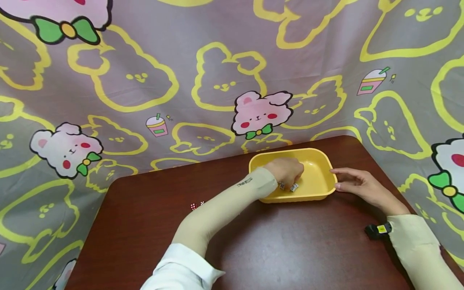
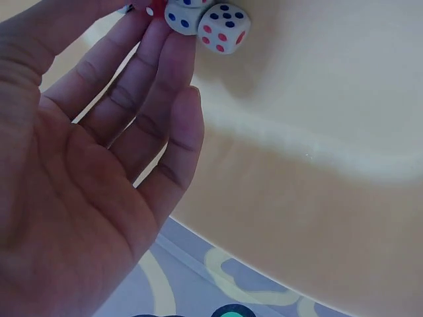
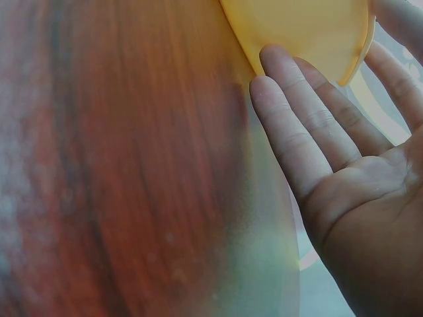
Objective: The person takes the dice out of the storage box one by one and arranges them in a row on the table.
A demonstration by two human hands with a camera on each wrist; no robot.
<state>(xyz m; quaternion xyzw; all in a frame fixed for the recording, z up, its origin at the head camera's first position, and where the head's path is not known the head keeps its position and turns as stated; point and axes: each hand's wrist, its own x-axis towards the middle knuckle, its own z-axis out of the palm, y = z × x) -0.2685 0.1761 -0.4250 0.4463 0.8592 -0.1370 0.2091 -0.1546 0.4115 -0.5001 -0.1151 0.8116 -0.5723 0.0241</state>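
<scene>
My left hand point(image 1: 288, 171) reaches down into a yellow plastic bin point(image 1: 315, 197). In the left wrist view, its thumb and fingertips pinch a red die point(image 2: 154, 9), partly cut off by the frame's upper edge. White dice with blue and red pips lie against the fingertips, among them one white die point(image 2: 225, 29) beside the ring finger. The head view shows a white die point(image 1: 294, 187) on the bin floor under the hand. My right hand point(image 1: 362, 188) touches the bin's right end with nearly straight fingers; the right wrist view shows these fingers point(image 3: 291, 125) along its outer side.
On the brown table point(image 1: 145, 225), a red die point(image 1: 193, 206) and another die point(image 1: 202, 203) lie left of the bin, close to my left forearm. A patterned cloth point(image 1: 217, 24) hangs behind the table and along its sides.
</scene>
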